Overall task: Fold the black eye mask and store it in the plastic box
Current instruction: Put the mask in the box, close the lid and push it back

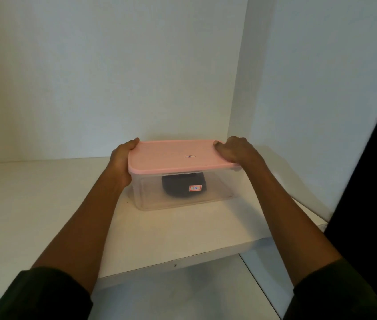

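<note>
A see-through plastic box is sitting on a white desk, near the corner where two pale walls are meeting. A pink lid is lying flat across the top of the box, covering it. Two bare hands are reaching in from the near side and are set well apart, one at each short end of the lid. The left hand is gripping the left end, with its thumb resting on the top edge. The right hand is clamping the right end, with its curled fingers pressing down on the lid. The black eye mask is lying inside the box, on its floor near the middle, showing as a dark bundle through the clear front wall. A small white label marked 18 is sticking to that front wall. A smaller sticker is sitting on the lid. Dark sleeves are covering both upper forearms.
</note>
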